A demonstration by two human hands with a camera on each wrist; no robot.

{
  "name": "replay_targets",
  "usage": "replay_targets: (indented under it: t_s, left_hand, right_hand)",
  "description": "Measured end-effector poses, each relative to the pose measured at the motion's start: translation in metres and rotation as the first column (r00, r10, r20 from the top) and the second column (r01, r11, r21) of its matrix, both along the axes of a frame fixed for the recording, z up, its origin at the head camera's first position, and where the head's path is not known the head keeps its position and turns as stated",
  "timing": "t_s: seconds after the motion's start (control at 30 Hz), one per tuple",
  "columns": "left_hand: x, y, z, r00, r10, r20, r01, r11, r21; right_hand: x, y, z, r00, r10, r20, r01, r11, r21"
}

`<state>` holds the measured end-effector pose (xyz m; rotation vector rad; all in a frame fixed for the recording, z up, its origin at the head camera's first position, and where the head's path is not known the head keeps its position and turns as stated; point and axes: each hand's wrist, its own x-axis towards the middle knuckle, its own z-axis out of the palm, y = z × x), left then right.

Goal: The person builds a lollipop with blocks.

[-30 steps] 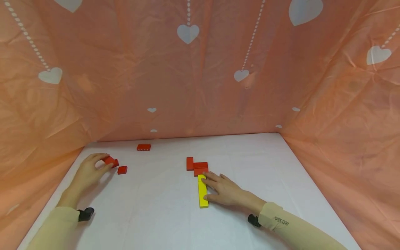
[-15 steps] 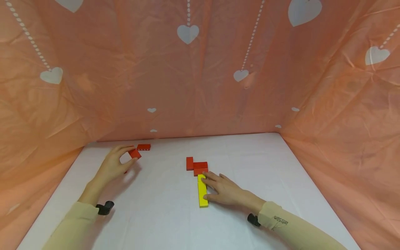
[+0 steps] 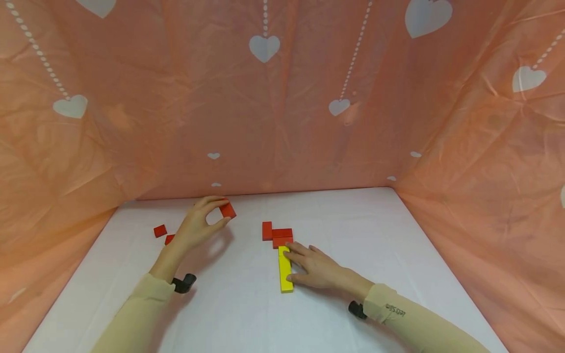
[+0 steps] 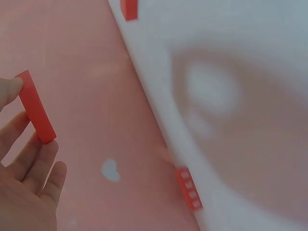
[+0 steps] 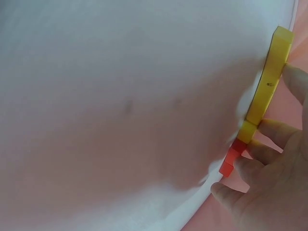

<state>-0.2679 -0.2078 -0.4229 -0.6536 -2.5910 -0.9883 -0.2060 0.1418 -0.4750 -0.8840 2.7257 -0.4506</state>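
My left hand (image 3: pixel 198 225) pinches a red block (image 3: pixel 228 210) between thumb and fingertips, raised above the back left of the table; the left wrist view shows that red block (image 4: pixel 37 108) on edge. My right hand (image 3: pixel 319 269) lies relaxed with thumb and fingertips along the right side of a long yellow block (image 3: pixel 286 278) and a short yellow block (image 3: pixel 283 251) at its far end. Beyond them sit two red blocks (image 3: pixel 282 233) side by side, the nearer partly under a fingertip. Another red block (image 3: pixel 267 231) stands lengthwise at their left.
Two small red blocks (image 3: pixel 160 231) lie at the left, one partly covered by my left forearm. A red block with white studs (image 4: pixel 189 189) rests near the table's back edge, hidden behind my left hand in the head view. Peach curtains (image 3: pixel 265 122) enclose the white table (image 3: pixel 238 314).
My left hand has lifted the red block from the left side and carried it rightward, uncovering a small red block there. My right hand and the yellow blocks have stayed in place.
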Motion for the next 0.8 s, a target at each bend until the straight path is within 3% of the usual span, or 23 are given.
replay_targets:
  t_s: [0.17, 0.53, 0.8]
  left_hand:
    - [-0.003, 0.023, -0.001, 0.999, -0.032, 0.032, 0.031, 0.999, 0.017]
    - [-0.012, 0.074, -0.006, 0.993, -0.118, 0.021, 0.118, 0.993, -0.018]
    - [-0.021, 0.111, -0.011, 0.980, -0.189, 0.063, 0.195, 0.975, -0.103]
  right_hand:
    - [0.001, 0.000, 0.000, 1.000, -0.002, 0.007, 0.001, 1.000, 0.001]
    - [0.001, 0.001, 0.002, 1.000, 0.006, 0.002, -0.006, 1.000, 0.001]
    - [-0.001, 0.003, 0.001, 0.999, 0.024, -0.024, -0.024, 1.000, -0.007]
